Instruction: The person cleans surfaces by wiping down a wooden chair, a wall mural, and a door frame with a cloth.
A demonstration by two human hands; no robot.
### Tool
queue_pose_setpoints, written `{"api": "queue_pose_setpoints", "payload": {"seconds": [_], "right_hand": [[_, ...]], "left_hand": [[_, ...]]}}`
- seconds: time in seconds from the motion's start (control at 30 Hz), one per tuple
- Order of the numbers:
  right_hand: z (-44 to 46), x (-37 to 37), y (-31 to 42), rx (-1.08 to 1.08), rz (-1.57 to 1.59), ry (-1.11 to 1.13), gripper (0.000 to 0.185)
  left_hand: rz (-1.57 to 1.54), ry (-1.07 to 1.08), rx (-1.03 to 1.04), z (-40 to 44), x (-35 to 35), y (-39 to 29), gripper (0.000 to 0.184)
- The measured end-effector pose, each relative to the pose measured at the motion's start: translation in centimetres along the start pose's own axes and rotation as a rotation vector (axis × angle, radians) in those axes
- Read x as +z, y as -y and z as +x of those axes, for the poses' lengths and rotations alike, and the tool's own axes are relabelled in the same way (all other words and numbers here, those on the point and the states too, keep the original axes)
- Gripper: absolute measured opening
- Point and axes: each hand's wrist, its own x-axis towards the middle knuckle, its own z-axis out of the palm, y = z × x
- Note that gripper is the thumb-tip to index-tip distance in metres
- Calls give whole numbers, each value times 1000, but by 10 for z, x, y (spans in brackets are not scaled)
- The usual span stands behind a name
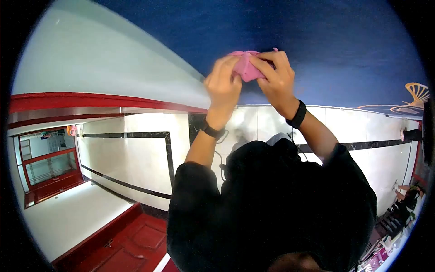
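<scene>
A small pink folded piece (247,70), paper or cloth, I cannot tell which, is held up between my two hands in front of a blue surface (326,50). My left hand (224,82) grips its left side, with the fingers curled and the thumb near its lower edge. On its right side, my right hand (277,76) pinches it between thumb and bent fingers. A raised fold runs down the middle of the piece. Parts of it are hidden behind my fingers. Each wrist wears a dark band.
The blue surface carries a gold pattern (416,96) at the right. A pale wall (104,50) with red trim (104,100) is on the left. Below lies a white tiled floor (145,156) with dark strips. A red door (127,242) stands lower left; people's legs (410,135) show far right.
</scene>
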Motion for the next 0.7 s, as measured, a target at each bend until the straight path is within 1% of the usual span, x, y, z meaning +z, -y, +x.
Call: {"api": "queue_pose_setpoints", "payload": {"seconds": [0.1,0.13,0.23,0.27,0.3,0.37,0.4,0.5,0.63,0.7], "right_hand": [[16,23,30,57,19,-36,40],[24,23,39,65,10,-51,41],[56,26,71,76,242,-130,44],[64,25,79,54,242,-120,47],[67,32,84,70,280,-100,47],[72,50,86,93,363,-60,48],[72,61,82,-11,340,-154,48],[50,82,72,-34,358,-167,48],[26,85,71,60,375,-55,44],[6,87,68,121,381,31,44]], "left_hand": [[24,81,-105,18,-39,-2,39],[66,59,-78,27,-52,-7,42],[119,-108,40,47,-83,-18,44],[119,-148,50,50,-90,-17,46],[135,-167,17,50,-94,-13,46],[174,-216,-44,49,-98,-3,46],[131,-212,-55,44,-99,4,46],[239,-241,38,21,-90,24,45],[231,-221,-88,-12,-76,31,46],[259,-146,-128,-35,-71,39,47]]}}
